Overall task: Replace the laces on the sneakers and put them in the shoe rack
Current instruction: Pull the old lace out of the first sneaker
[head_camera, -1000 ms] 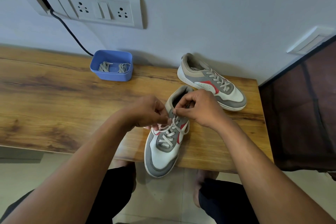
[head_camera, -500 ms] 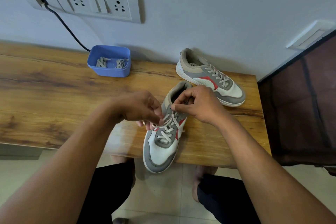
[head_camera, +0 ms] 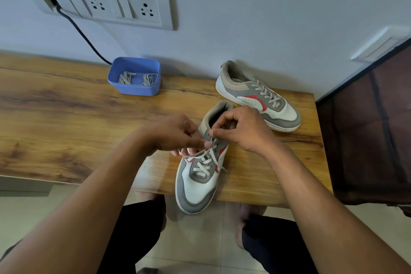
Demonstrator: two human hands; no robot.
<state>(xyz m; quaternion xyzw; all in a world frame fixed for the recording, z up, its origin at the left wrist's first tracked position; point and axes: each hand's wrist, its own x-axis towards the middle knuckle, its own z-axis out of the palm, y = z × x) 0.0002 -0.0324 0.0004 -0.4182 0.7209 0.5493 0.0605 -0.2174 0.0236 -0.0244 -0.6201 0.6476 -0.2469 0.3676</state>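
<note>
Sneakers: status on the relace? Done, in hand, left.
Done: nothing certain. The far sneaker stands laced on the table; old or new lace, I cannot tell. In hand: left hand and right hand both pinch the lace at the top of the near sneaker. Left: two lace bundles lie in the blue tub; both sneakers are on the table, not racked.

On the table (head_camera: 66,118) before me one sneaker (head_camera: 198,187) sat nearest, its mate (head_camera: 282,111) at one o'clock, the tub (head_camera: 133,91) holding laces (head_camera: 135,78) at eleven.
</note>
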